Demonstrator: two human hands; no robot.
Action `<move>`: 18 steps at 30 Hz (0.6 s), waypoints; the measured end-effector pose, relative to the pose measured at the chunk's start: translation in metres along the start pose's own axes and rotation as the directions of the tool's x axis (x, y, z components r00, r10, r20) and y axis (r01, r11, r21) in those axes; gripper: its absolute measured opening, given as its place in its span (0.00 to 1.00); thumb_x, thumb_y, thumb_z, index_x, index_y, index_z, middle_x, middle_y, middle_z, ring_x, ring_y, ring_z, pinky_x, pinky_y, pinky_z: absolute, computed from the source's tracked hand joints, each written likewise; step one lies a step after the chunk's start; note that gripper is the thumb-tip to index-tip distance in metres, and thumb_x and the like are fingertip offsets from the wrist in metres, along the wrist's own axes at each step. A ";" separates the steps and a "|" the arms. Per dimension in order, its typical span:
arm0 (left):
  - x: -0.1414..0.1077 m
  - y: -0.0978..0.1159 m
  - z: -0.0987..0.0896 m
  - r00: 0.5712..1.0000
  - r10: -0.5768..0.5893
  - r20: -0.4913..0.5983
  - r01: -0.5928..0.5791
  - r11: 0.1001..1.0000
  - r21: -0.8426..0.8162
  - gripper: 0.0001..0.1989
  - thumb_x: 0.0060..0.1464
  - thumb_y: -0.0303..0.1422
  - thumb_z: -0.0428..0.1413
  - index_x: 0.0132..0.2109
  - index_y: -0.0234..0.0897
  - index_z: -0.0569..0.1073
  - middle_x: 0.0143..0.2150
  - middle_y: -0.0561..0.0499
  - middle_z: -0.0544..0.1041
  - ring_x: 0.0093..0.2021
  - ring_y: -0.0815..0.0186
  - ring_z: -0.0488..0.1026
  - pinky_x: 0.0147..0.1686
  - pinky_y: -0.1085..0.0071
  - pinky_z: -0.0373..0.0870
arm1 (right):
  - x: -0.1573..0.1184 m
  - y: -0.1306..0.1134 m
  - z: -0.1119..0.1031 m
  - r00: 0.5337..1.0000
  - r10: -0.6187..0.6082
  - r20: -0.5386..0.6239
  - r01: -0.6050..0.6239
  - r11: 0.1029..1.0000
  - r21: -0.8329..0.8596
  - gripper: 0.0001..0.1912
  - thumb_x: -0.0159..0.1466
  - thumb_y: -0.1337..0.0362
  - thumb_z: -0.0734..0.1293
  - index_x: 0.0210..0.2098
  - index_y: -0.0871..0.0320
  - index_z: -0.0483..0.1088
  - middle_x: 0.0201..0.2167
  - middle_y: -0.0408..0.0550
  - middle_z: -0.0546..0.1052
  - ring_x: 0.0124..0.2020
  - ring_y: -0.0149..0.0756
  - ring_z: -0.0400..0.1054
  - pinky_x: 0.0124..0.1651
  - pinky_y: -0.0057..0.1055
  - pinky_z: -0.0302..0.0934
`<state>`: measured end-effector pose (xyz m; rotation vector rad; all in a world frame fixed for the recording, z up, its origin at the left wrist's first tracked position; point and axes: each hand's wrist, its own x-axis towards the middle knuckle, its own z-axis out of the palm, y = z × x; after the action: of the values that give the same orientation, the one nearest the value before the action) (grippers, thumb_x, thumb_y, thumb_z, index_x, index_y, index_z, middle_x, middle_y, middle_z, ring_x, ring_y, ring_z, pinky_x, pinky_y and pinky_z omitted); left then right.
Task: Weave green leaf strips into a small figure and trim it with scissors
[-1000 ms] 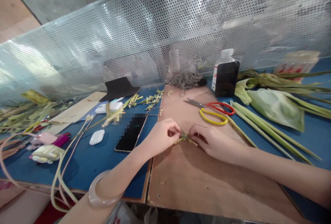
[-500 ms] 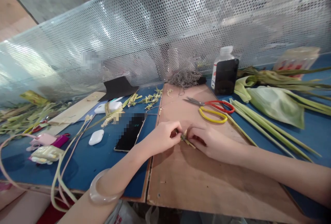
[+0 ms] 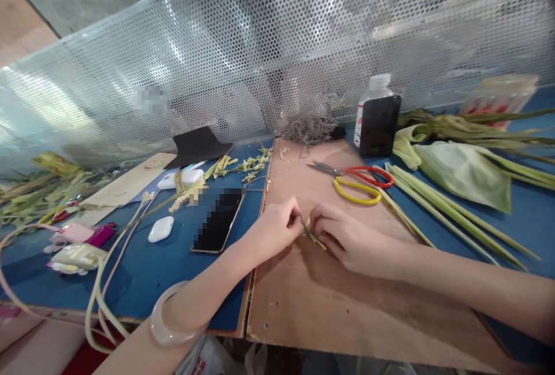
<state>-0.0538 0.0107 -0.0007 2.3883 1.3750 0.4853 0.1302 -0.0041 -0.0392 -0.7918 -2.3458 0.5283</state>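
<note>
The fingers of the left hand (image 3: 275, 227) pinch a small green plant strip (image 3: 317, 240), which lies between both hands' fingertips; the right hand's (image 3: 347, 239) fingers are curled close against it. Just beyond them lie open scissors (image 3: 341, 175); left of them, a phone (image 3: 223, 225).

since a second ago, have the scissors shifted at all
No, judged against the wooden board, the scissors lie in the same spot; both shift slightly together in the picture.
</note>
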 end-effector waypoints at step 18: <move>0.002 0.003 0.008 0.985 -0.128 -0.118 0.142 0.982 0.124 0.02 0.52 0.29 0.48 0.31 0.37 0.63 0.25 0.52 0.71 0.26 0.66 0.69 0.25 0.72 0.57 | 0.001 -0.003 -0.003 0.998 0.062 0.002 -0.062 0.998 0.022 0.09 0.58 0.78 0.56 0.27 0.59 0.60 0.35 0.50 0.64 0.35 0.34 0.61 0.39 0.32 0.60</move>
<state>-0.0471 0.0098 -0.0060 2.3803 1.6534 0.5093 0.1310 -0.0051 -0.0351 -0.8562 -2.3187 0.5805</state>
